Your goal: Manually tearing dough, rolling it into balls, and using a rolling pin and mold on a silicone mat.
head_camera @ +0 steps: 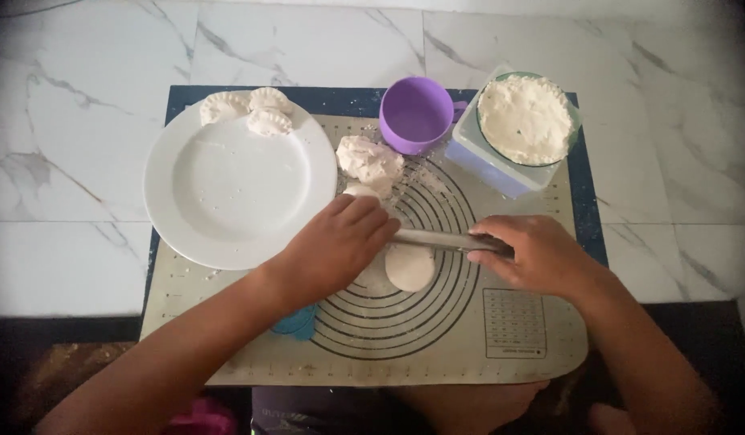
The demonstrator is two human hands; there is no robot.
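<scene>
My left hand (336,246) and my right hand (533,254) each grip one end of a thin metal rolling pin (437,240) lying across a beige baking mat (437,330) with printed rings. Under and just in front of the pin sits a small flattened disc of white dough (410,268). A rough lump of dough (370,159) and a small dough ball (361,191) lie just beyond my left hand.
A white plate (227,189) at the left holds three shaped dumplings (252,109) on its far rim. A purple cup (415,114) and a glass bowl of flour (527,119) on a box stand at the back. A blue object (296,322) peeks from under my left forearm. Marble floor surrounds the mat.
</scene>
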